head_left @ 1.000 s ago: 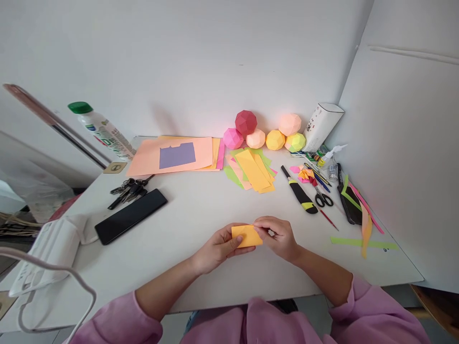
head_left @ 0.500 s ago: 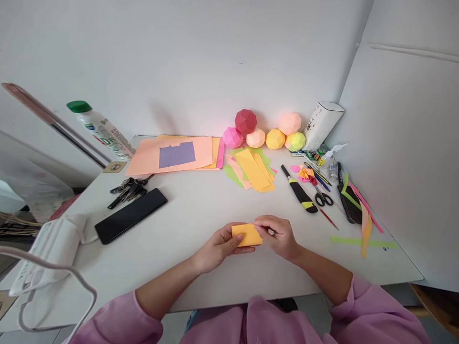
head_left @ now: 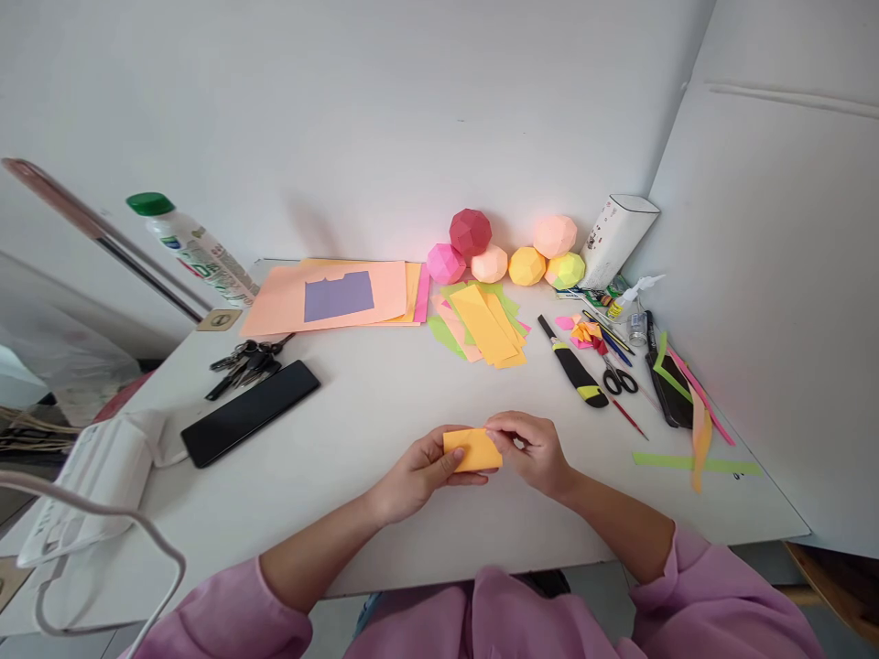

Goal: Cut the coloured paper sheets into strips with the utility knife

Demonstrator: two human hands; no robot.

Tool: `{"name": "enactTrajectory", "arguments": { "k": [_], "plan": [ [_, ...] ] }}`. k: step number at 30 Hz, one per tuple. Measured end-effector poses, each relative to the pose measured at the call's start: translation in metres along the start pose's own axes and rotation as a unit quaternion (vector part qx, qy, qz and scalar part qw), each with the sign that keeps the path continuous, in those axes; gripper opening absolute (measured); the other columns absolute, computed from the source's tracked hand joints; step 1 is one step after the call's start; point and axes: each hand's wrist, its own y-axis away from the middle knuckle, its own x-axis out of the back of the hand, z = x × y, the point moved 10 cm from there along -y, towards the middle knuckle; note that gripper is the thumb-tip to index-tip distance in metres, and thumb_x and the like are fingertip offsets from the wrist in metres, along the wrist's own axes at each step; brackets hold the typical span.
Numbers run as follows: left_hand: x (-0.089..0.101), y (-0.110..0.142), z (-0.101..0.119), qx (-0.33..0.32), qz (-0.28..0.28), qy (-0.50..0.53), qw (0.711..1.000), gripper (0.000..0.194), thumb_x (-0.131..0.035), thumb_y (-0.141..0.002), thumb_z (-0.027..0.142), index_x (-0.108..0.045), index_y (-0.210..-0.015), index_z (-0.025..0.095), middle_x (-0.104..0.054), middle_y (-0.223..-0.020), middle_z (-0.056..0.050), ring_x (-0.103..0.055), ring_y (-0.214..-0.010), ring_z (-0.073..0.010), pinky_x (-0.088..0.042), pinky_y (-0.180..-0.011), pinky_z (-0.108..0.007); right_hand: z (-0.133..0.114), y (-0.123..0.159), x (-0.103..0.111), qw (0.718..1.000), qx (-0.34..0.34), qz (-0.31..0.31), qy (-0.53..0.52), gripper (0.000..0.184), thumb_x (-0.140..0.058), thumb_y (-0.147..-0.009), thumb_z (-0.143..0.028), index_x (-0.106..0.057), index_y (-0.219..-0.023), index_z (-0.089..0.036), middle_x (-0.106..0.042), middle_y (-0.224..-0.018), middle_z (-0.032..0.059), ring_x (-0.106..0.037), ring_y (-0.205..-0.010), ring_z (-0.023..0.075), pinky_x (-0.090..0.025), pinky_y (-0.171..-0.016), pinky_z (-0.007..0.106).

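A small orange-yellow piece of paper (head_left: 475, 450) is held up over the front part of the white table (head_left: 385, 394). My left hand (head_left: 416, 476) grips its left side, thumb on top and fingers underneath. At the upper right corner, my right hand (head_left: 536, 450) pinches the paper between thumb and fingertips. Whether it is one folded sheet or several layers I cannot tell. Beyond the hands lies a pile of cut paper strips (head_left: 484, 325) in orange, green and peach.
Faceted paper balls (head_left: 471, 232) sit along the wall. Rightward lie a utility knife (head_left: 577, 373), scissors (head_left: 619, 379), a glue bottle (head_left: 622, 304) and loose strips (head_left: 697, 464). Leftward are large paper sheets (head_left: 275, 297), keys (head_left: 251, 364), a black phone (head_left: 251, 414) and a white bottle (head_left: 199, 252).
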Motion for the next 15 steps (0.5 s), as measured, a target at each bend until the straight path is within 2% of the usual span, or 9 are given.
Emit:
{"name": "enactTrajectory", "arguments": {
  "k": [5, 10, 13, 15],
  "plan": [
    [0.0, 0.0, 0.0, -0.006, -0.002, -0.003, 1.0, 0.031, -0.055, -0.09, 0.036, -0.057, -0.115, 0.018, -0.065, -0.111, -0.01, -0.062, -0.105, -0.026, -0.049, -0.093, -0.048, 0.015, 0.003, -0.001, 0.998, -0.064, -0.003, -0.014, 0.018, -0.055, -0.087, -0.026, -0.068, -0.096, -0.02, -0.07, -0.076, 0.0043, -0.064, -0.064, 0.015, -0.054, -0.057, 0.027],
    [0.002, 0.0, 0.001, -0.007, 0.014, 0.0, 1.0, 0.031, -0.058, -0.088, 0.037, -0.057, -0.113, 0.017, -0.065, -0.111, -0.01, -0.063, -0.104, -0.0275, -0.048, -0.093, -0.052, 0.03, 0.006, -0.007, 0.985, -0.146, -0.026, -0.089, 0.027, -0.057, -0.086, -0.036, -0.064, -0.105, -0.019, -0.065, -0.075, 0.0025, -0.061, -0.065, 0.014, -0.054, -0.057, 0.026],
    [0.004, -0.001, 0.003, -0.012, 0.021, -0.004, 1.0, 0.033, -0.058, -0.088, 0.038, -0.058, -0.113, 0.017, -0.066, -0.109, -0.011, -0.061, -0.106, -0.0282, -0.047, -0.094, -0.052, 0.039, 0.008, -0.014, 0.969, -0.213, -0.054, -0.112, 0.026, -0.06, -0.083, -0.04, -0.063, -0.096, -0.018, -0.061, -0.074, 0.0018, -0.058, -0.065, 0.0134, -0.051, -0.055, 0.024],
    [0.005, -0.001, 0.004, -0.015, 0.025, -0.005, 1.0, 0.033, -0.058, -0.088, 0.038, -0.057, -0.113, 0.017, -0.066, -0.11, -0.011, -0.061, -0.106, -0.028, -0.047, -0.094, -0.052, 0.041, 0.009, -0.017, 0.965, -0.229, -0.07, -0.108, 0.023, -0.059, -0.084, -0.041, -0.063, -0.085, -0.018, -0.058, -0.07, 0.0008, -0.055, -0.062, 0.0123, -0.049, -0.053, 0.024]
  ]
}}
